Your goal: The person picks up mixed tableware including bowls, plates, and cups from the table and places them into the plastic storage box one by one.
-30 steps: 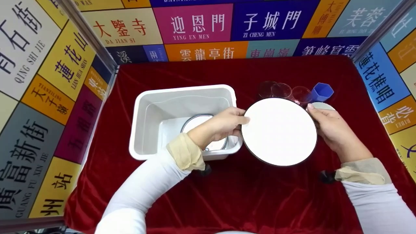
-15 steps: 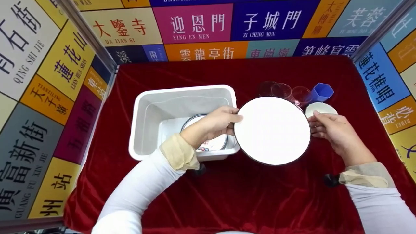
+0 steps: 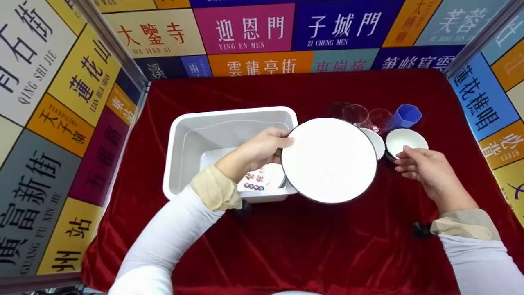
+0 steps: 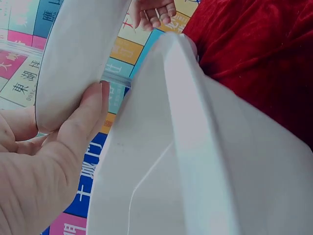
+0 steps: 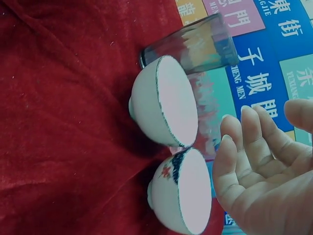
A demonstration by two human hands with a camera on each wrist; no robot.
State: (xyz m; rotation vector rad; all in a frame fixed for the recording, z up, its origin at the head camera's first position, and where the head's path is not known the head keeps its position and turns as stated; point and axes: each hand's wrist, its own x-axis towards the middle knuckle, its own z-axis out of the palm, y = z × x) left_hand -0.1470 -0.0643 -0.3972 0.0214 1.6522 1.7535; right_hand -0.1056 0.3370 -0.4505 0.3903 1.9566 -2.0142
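At the left, a smooth, plastic-looking tub [image 3: 188,151] stands open, a red-printed plate [image 3: 268,180] inside. Just right of it, the left hand [image 3: 264,147] pinches a white plate [image 3: 329,160] by its edge, presumably because so broad a disc is easiest held there. Clear tumblers [image 3: 355,114], scallop-rimmed bowls [image 3: 405,138] and a faceted blue cup [image 3: 406,116] cluster beyond (perhaps pushed back for elbow room) on rumpled, velvety cloth [image 3: 327,254]. Near the bowls, the right hand [image 3: 428,168] holds nothing, fingers loosely bent.
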